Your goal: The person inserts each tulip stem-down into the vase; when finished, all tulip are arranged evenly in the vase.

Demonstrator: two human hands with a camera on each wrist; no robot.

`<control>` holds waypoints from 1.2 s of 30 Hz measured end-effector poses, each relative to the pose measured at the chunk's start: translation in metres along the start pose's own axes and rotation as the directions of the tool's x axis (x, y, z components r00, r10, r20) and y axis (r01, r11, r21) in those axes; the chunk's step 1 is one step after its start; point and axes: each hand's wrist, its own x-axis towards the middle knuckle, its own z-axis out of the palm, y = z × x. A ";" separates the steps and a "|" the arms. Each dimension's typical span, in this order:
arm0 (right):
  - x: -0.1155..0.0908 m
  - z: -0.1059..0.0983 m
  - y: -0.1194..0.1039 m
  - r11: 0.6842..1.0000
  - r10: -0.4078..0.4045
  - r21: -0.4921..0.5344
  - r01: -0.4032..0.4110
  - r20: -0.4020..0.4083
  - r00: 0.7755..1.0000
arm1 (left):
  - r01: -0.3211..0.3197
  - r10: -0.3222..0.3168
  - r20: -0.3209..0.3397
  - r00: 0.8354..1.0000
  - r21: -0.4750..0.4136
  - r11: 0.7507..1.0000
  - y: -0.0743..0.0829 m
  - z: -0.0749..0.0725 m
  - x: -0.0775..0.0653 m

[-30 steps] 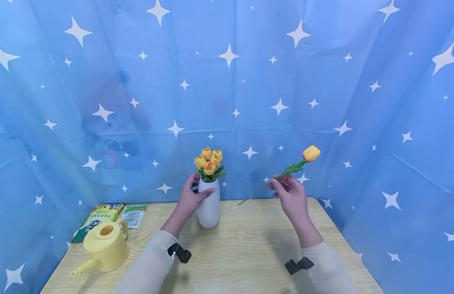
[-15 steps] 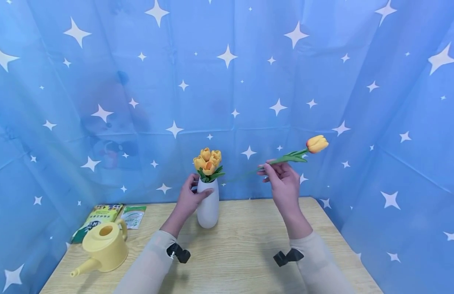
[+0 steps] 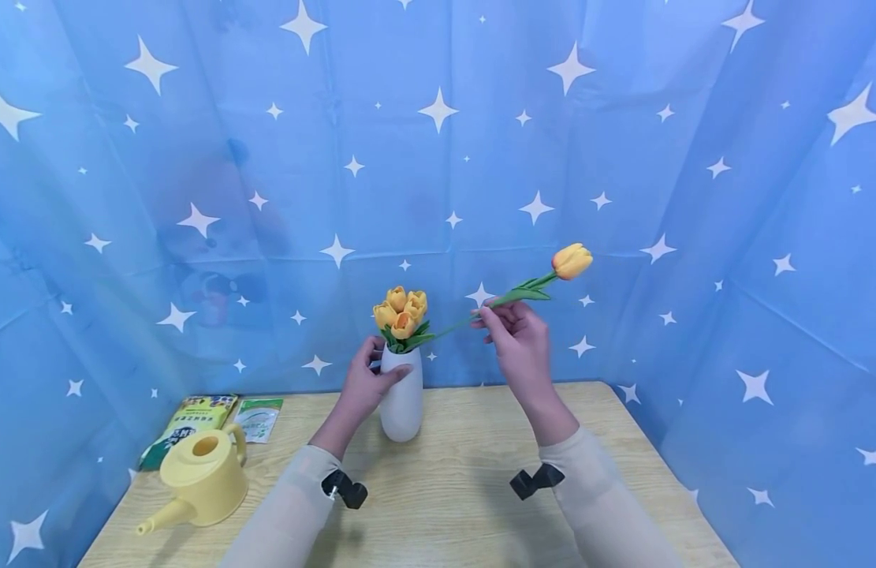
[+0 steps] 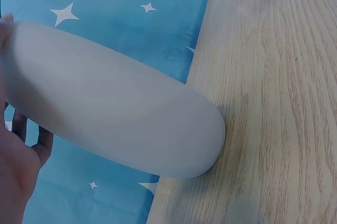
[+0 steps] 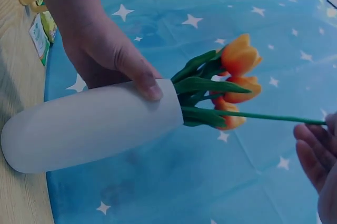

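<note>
A white vase (image 3: 402, 402) stands upright on the table, holding several yellow-orange tulips (image 3: 402, 312) with green leaves. My left hand (image 3: 367, 383) grips it near the neck, the thumb (image 5: 150, 88) across its side just below the rim. Up and to the right, my right hand (image 3: 519, 339) pinches the stem of a single yellow tulip (image 3: 572, 261). Its bloom points up and right, while the thin stem (image 5: 274, 117) slants down toward the vase mouth, its lower end overlapping the leaves there. In the left wrist view, the vase's smooth body (image 4: 121, 103) fills the middle.
On the left of the wooden table (image 3: 452, 505) stands a pale yellow watering can (image 3: 206, 477), spout toward the front. Behind it lie a green-and-yellow bag (image 3: 192, 422) and a small white-and-green packet (image 3: 258, 420). A blue curtain (image 3: 438, 181) with white stars hangs behind the table.
My right hand has moved left and up with the single tulip, bringing its stem end to the vase mouth. The left hand and the vase have stayed in place.
</note>
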 end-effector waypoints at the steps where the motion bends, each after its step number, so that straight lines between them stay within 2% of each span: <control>1: 0.001 0.002 0.000 1.000 0.000 -0.006 0.000 0.010 1.000 | 0.000 0.000 0.000 1.000 0.002 1.000 0.000 0.000 0.000; 7: 0.006 0.008 0.001 0.999 -0.039 -0.029 0.040 0.039 0.998 | -0.002 0.002 0.000 1.000 0.005 1.000 0.000 0.000 -0.001; 14: 0.011 0.011 0.000 0.994 -0.066 -0.080 0.069 0.035 0.997 | 0.008 -0.008 0.001 1.000 0.003 1.000 0.001 0.000 -0.001; 23: 0.012 0.020 -0.001 0.965 -0.162 -0.198 0.170 0.053 0.985 | 0.014 -0.014 0.002 1.000 -0.009 1.000 0.001 0.000 -0.001; 31: 0.012 0.025 -0.001 0.960 -0.157 -0.223 0.173 0.086 0.984 | -0.004 0.004 0.003 1.000 -0.017 1.000 -0.001 0.001 0.000; 36: 0.009 0.031 0.001 0.957 -0.097 -0.261 0.125 0.119 0.988 | -0.006 0.006 -0.004 1.000 -0.010 1.000 -0.001 0.001 0.001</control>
